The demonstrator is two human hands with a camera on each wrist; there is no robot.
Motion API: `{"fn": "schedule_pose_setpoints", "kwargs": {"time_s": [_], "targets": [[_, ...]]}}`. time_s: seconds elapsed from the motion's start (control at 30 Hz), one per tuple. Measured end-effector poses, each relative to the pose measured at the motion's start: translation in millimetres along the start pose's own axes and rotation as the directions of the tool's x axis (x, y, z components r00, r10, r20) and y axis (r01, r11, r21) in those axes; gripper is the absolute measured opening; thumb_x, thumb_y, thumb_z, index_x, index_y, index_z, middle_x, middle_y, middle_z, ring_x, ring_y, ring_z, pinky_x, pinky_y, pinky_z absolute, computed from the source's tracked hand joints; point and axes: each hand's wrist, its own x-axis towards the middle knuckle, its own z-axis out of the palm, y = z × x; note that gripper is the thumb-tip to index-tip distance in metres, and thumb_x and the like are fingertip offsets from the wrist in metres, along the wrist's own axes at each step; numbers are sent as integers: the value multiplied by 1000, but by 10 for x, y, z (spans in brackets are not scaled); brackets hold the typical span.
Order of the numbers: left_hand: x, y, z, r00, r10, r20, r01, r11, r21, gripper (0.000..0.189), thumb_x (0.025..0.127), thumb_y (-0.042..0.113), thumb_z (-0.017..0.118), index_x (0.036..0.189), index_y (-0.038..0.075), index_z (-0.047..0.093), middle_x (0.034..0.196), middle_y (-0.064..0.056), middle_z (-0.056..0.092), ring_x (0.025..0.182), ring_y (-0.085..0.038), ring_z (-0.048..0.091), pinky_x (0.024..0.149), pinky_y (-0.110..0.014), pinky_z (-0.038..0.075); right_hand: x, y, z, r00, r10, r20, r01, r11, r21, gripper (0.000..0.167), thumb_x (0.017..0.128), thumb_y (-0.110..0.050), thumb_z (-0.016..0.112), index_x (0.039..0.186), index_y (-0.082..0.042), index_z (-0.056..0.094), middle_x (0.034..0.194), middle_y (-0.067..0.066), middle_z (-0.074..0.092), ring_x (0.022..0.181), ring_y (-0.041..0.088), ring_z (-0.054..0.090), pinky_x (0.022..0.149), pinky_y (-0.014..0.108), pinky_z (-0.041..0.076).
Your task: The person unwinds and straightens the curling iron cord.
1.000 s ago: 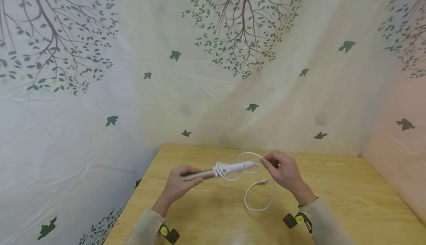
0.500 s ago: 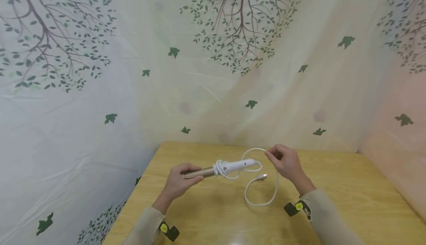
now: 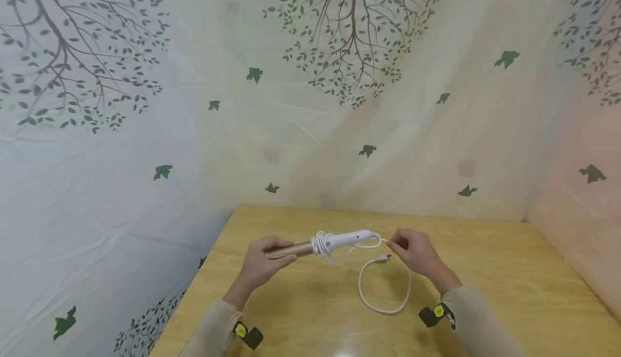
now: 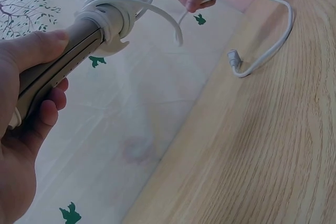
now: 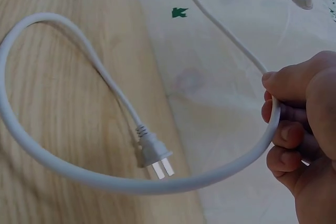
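Observation:
A hair straightener (image 3: 346,240) with a white handle and a bronze barrel end is held over the table. My left hand (image 3: 262,262) grips its bronze end, thumb along one side and fingers round the other, as the left wrist view shows. Several turns of white power cord (image 4: 113,17) are wound about its middle. Between thumb and fingertips, my right hand (image 3: 417,254) pinches a loose stretch of that cord (image 5: 231,35), just beyond the handle's end. From there the cord loops down to a two-pin plug (image 5: 154,150).
The wooden table (image 3: 310,319) lies under both hands. Behind it hangs a pale curtain (image 3: 310,157) printed with trees and green leaves, meeting the table's back edge. A camera band (image 3: 439,314) sits on the right wrist, another band (image 3: 247,335) on the left.
My right hand has first risen slightly with the cord, then come down. The cord's upper arc has dropped lower, and the loop near the plug hangs lower. The left hand keeps its grip.

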Motion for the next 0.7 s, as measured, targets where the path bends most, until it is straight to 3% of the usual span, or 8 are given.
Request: {"fn": "schedule_pose_setpoints", "kwargs": {"time_s": [0.2, 0.4, 0.7], "targets": [[6, -12, -8, 1000, -5, -14, 5, 1000, 1, 25, 78, 10, 81, 101, 3, 73, 96, -11, 71, 78, -8, 62, 67, -27, 52, -121, 16, 42, 997, 23, 75, -24, 1000, 19, 13, 87, -10, 72, 77, -12, 65, 66, -10, 57, 57, 1, 47, 50, 21, 44], [39, -43, -7, 1000, -2, -24, 1, 1000, -13, 26, 78, 10, 82, 102, 4, 73, 96, -11, 72, 78, -10, 63, 68, -27, 53, -234, 8, 53, 990, -6, 143, -2, 999, 52, 10, 88, -9, 71, 80, -11, 66, 72, -6, 62, 62, -1, 51, 54, 21, 47], [39, -75, -10, 999, 19, -28, -20, 1000, -19, 27, 78, 10, 81, 103, 3, 72, 97, -12, 72, 79, -8, 62, 68, -27, 53, -384, -32, 44, 965, -122, 233, 95, 988, 122, 12, 89, -14, 70, 80, -13, 63, 68, -14, 55, 59, -4, 46, 49, 20, 44]]}}
